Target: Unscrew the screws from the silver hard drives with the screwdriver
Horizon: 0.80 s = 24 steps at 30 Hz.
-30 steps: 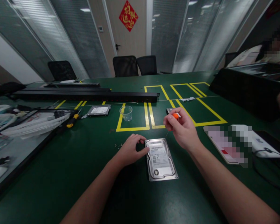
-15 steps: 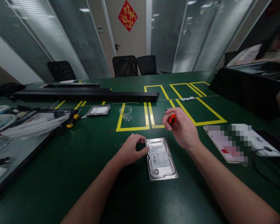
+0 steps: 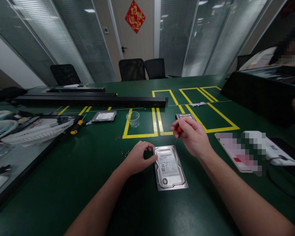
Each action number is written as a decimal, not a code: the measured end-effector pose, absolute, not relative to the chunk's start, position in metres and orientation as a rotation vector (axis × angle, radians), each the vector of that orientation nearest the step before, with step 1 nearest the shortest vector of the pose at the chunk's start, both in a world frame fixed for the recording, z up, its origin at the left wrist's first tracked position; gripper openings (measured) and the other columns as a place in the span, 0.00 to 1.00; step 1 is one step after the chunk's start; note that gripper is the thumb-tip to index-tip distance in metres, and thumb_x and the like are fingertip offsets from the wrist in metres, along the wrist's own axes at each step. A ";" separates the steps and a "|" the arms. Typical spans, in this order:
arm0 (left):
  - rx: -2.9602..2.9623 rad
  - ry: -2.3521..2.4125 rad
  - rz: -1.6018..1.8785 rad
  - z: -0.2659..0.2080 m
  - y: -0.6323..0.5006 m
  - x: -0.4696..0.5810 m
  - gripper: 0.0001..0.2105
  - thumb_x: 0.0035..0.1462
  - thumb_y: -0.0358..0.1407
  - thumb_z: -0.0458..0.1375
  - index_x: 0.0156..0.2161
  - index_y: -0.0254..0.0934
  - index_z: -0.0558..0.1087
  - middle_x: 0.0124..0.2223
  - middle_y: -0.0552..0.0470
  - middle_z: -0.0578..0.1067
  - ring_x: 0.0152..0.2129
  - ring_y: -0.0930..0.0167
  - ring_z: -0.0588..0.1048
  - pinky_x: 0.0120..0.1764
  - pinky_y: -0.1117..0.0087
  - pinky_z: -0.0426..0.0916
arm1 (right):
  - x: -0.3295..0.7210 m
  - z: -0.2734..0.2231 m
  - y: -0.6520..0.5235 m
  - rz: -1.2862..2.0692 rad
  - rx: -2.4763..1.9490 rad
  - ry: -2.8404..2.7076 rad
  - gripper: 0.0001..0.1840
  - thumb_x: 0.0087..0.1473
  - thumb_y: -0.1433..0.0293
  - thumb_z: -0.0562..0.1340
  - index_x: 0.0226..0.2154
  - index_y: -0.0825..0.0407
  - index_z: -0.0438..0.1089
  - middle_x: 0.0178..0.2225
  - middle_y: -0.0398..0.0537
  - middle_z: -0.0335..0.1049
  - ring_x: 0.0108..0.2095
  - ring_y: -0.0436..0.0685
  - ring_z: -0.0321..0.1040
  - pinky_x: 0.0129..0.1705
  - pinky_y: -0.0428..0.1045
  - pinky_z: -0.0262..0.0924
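A silver hard drive (image 3: 170,168) with a white label lies flat on the green table before me. My left hand (image 3: 139,156) grips its upper left side, thumb on the label edge and fingers at the far corner. Above the far right corner, my right hand (image 3: 193,136) is closed around a screwdriver (image 3: 179,129) with a red-and-black handle. Its thin shaft slants down to that corner; I cannot tell whether the tip sits in a screw. Tiny screws (image 3: 125,153) are scattered left of my left hand.
Another hard drive (image 3: 185,116) lies partly behind my right hand, a third drive (image 3: 104,116) further left. A clear plastic cup (image 3: 133,119) stands near a long black bar (image 3: 137,102). At left are a yellow-black tool (image 3: 76,127) and white basket (image 3: 39,132); at right, a black case (image 3: 258,95) beside another person.
My right hand has turned and its fingers have closed further over the screwdriver handle, so less of it shows. More of the drive behind shows. My left hand and the near drive stay put.
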<state>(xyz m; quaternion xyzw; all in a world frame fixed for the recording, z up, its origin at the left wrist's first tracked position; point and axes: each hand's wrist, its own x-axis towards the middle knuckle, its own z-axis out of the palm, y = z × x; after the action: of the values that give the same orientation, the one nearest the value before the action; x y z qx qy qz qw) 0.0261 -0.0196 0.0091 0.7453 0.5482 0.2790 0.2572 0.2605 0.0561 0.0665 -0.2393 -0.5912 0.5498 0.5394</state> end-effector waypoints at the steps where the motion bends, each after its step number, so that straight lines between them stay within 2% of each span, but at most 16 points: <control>1: 2.022 1.488 0.756 0.009 -0.020 0.026 0.13 0.62 0.40 0.66 0.49 0.39 0.76 0.43 0.48 0.77 0.43 0.61 0.74 0.47 0.58 0.70 | 0.261 0.066 0.056 1.298 -0.571 -1.402 0.10 0.65 0.61 0.67 0.34 0.49 0.75 0.35 0.46 0.76 0.29 0.52 0.68 0.32 0.51 0.60; 3: 2.024 1.489 0.757 0.009 -0.020 0.026 0.13 0.62 0.40 0.66 0.49 0.39 0.76 0.43 0.48 0.77 0.43 0.61 0.74 0.47 0.59 0.70 | 0.260 0.067 0.056 1.308 -0.567 -1.365 0.10 0.63 0.62 0.69 0.33 0.48 0.71 0.37 0.44 0.77 0.28 0.52 0.69 0.32 0.51 0.60; 5: 2.025 1.490 0.760 0.009 -0.020 0.026 0.13 0.62 0.40 0.66 0.49 0.39 0.76 0.43 0.48 0.77 0.43 0.61 0.74 0.46 0.59 0.70 | 0.259 0.068 0.055 1.338 -0.561 -1.327 0.11 0.62 0.63 0.70 0.34 0.46 0.68 0.34 0.42 0.77 0.24 0.51 0.65 0.27 0.49 0.55; 8: 2.029 1.488 0.764 0.009 -0.020 0.027 0.12 0.61 0.39 0.66 0.48 0.39 0.77 0.43 0.48 0.77 0.42 0.61 0.74 0.46 0.59 0.70 | 0.258 0.070 0.055 1.364 -0.523 -1.301 0.10 0.66 0.58 0.65 0.38 0.47 0.72 0.30 0.43 0.74 0.22 0.51 0.58 0.25 0.49 0.49; 10: 2.031 1.480 0.767 0.009 -0.019 0.027 0.12 0.61 0.39 0.66 0.48 0.39 0.77 0.43 0.48 0.77 0.42 0.61 0.74 0.46 0.59 0.70 | 0.258 0.072 0.055 1.378 -0.499 -1.286 0.16 0.69 0.56 0.59 0.38 0.49 0.76 0.30 0.45 0.72 0.23 0.51 0.58 0.27 0.51 0.51; 12: 2.029 1.477 0.767 0.009 -0.019 0.027 0.12 0.61 0.40 0.66 0.48 0.39 0.76 0.43 0.48 0.77 0.42 0.61 0.74 0.46 0.59 0.70 | 0.259 0.072 0.055 1.380 -0.499 -1.284 0.18 0.69 0.57 0.58 0.36 0.51 0.77 0.30 0.47 0.72 0.25 0.52 0.60 0.29 0.51 0.53; 16: 2.028 1.477 0.762 0.009 -0.019 0.027 0.12 0.62 0.39 0.66 0.49 0.38 0.76 0.43 0.48 0.77 0.43 0.61 0.74 0.47 0.58 0.70 | 0.259 0.070 0.056 1.360 -0.518 -1.307 0.11 0.65 0.60 0.65 0.33 0.48 0.70 0.34 0.45 0.76 0.29 0.53 0.68 0.33 0.51 0.58; 19: 2.022 1.485 0.756 0.010 -0.019 0.026 0.12 0.62 0.40 0.66 0.49 0.39 0.76 0.43 0.48 0.77 0.43 0.61 0.74 0.47 0.58 0.70 | 0.257 0.070 0.054 1.371 -0.555 -1.306 0.13 0.63 0.58 0.68 0.36 0.45 0.65 0.33 0.42 0.77 0.26 0.52 0.66 0.30 0.50 0.56; 21: 2.020 1.490 0.749 0.010 -0.020 0.026 0.12 0.62 0.40 0.66 0.49 0.39 0.76 0.43 0.48 0.77 0.43 0.61 0.74 0.47 0.58 0.70 | 0.257 0.071 0.054 1.368 -0.553 -1.307 0.12 0.65 0.55 0.66 0.38 0.45 0.68 0.31 0.42 0.75 0.24 0.52 0.62 0.28 0.51 0.53; 24: 2.027 1.492 0.745 0.010 -0.020 0.026 0.13 0.62 0.40 0.66 0.49 0.39 0.76 0.43 0.48 0.77 0.43 0.61 0.74 0.47 0.58 0.70 | 0.257 0.072 0.054 1.358 -0.537 -1.307 0.18 0.69 0.53 0.59 0.39 0.48 0.74 0.31 0.46 0.74 0.26 0.53 0.60 0.29 0.52 0.55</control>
<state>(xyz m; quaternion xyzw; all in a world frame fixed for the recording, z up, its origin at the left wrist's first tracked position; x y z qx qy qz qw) 0.0260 -0.0195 0.0099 0.7467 0.5496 0.2743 0.2553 0.2570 0.0544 0.0717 -0.2275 -0.5536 0.5755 0.5572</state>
